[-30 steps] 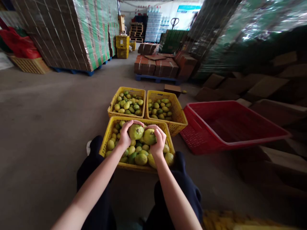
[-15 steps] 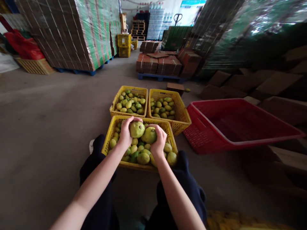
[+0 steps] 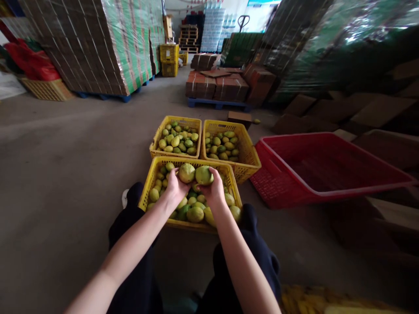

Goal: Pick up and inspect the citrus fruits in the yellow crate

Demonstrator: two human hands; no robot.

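Note:
Just above the near yellow crate (image 3: 147, 185), my left hand (image 3: 176, 185) is closed around a round yellow-green fruit (image 3: 187, 173), with the palm below and to its left. Beside it, my right hand (image 3: 214, 187) grips a second, greener fruit (image 3: 203, 175) from the right and underneath. The two fruits are side by side, almost touching. Beneath my hands the crate is filled with similar fruits (image 3: 195, 214), green to yellow, partly hidden by my hands and wrists.
Two more yellow crates of fruit, one left (image 3: 152, 148) and one right (image 3: 250, 162), stand behind the near one. A large red basket (image 3: 278, 185) sits at the right, near loose cardboard (image 3: 381, 113). Flattened boxes (image 3: 231, 89) lie on a blue pallet (image 3: 218, 104) farther back.
My hands have turned from gripping over the fruits' sides to cradling them from below. Both fruits have rotated and moved slightly up, now nearly level with each other.

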